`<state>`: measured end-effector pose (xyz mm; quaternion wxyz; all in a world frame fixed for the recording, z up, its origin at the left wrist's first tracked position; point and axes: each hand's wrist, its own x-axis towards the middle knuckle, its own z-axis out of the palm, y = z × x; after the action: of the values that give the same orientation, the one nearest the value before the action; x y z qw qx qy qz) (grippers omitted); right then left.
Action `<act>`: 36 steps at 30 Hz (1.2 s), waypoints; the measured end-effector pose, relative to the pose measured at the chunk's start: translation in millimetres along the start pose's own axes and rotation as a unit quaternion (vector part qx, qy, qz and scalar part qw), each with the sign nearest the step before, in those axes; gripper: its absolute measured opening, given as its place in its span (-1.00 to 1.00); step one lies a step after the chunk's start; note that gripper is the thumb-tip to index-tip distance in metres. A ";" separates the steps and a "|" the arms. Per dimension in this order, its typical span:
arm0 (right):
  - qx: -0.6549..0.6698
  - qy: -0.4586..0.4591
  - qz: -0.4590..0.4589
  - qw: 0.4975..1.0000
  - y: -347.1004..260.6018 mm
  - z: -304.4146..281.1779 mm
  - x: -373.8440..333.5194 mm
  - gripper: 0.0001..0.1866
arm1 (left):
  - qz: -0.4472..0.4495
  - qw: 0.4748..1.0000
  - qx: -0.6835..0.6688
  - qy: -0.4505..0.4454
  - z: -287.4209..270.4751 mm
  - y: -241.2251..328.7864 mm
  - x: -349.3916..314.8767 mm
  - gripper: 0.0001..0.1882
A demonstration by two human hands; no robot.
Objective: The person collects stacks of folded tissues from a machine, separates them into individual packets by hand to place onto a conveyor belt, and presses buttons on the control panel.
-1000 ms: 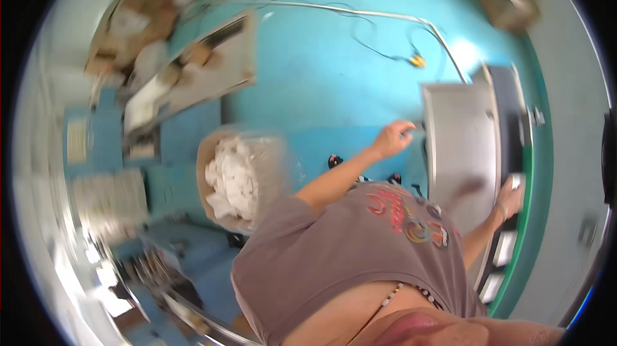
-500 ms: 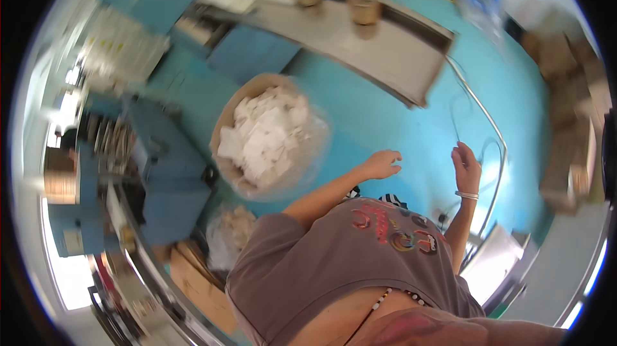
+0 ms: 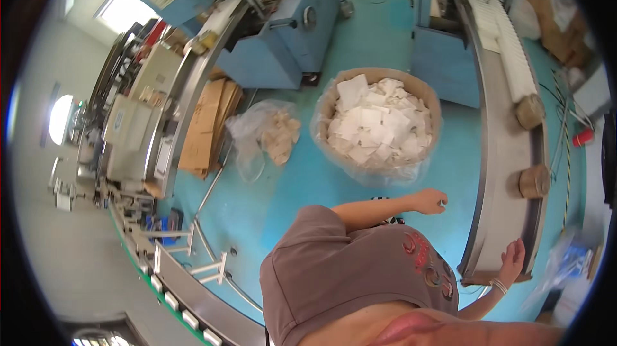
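My right hand (image 3: 512,260) hangs at the near end of the steel bench (image 3: 491,230), fingers loosely spread and slightly bent, with nothing in it that I can see; whether it touches the metal I can't tell. My left hand (image 3: 430,201) is half curled, apart from the bench; no object shows, though I can't tell how tightly the fingers close. On the bench, the nearer brown block (image 3: 531,182) sits ahead of my right hand, and the farther brown block (image 3: 529,112) right by the white row (image 3: 508,56). A careless sweep could catch my bracelet (image 3: 499,287) or knuckles on the raised edge (that metal looks unforgiving). Knocking the farther block could let the row slump. The plastic liner (image 3: 382,176) spilling around the scrap carton (image 3: 435,114) could snag a foot.
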<state>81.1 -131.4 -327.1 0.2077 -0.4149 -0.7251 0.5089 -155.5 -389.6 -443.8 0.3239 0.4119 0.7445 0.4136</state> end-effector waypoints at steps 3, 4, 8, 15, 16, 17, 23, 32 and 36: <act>-0.120 0.010 -0.071 0.990 17.7 -11.3 83.0 -0.42 | -0.025 0.999 -0.020 0.042 0.4 -11.1 13.9 -0.64; -0.216 0.038 -0.104 0.970 11.1 -14.1 95.1 -0.34 | -0.027 0.998 -0.022 0.043 -1.6 -14.2 17.6 -0.64; -0.317 0.105 -0.147 0.931 -25.2 0.3 144.9 -0.17 | -0.043 0.998 -0.020 0.043 -19.8 -20.3 27.2 -0.63; -0.374 0.025 -0.064 0.925 -27.0 22.2 227.6 0.01 | -0.042 0.997 -0.037 0.055 -59.0 -37.0 58.2 -0.64; -0.275 -0.060 -0.039 0.959 -17.6 20.6 238.4 0.02 | -0.042 0.997 -0.040 0.056 -67.8 -40.6 64.9 -0.64; -0.277 -0.060 -0.039 0.958 -13.3 19.9 240.9 0.02 | -0.051 0.996 -0.047 0.050 -77.0 -43.9 72.3 -0.64; -0.381 0.043 0.019 0.924 -35.1 49.3 246.7 0.06 | -0.033 0.995 -0.035 0.086 -131.1 -74.6 106.5 -0.67; -0.429 0.053 -0.037 0.901 -70.8 143.3 220.8 -0.03 | -0.033 0.984 -0.072 0.159 -215.7 -74.2 173.7 -0.64; -0.393 0.066 -0.038 0.916 -113.4 191.5 212.4 -0.07 | -0.032 0.973 -0.109 0.199 -240.3 -48.4 217.0 -0.65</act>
<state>-222.7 -82.7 -325.4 0.0949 -0.4675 -0.8666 0.1462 -467.9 -297.7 -409.5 0.2251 0.2589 0.7574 0.5556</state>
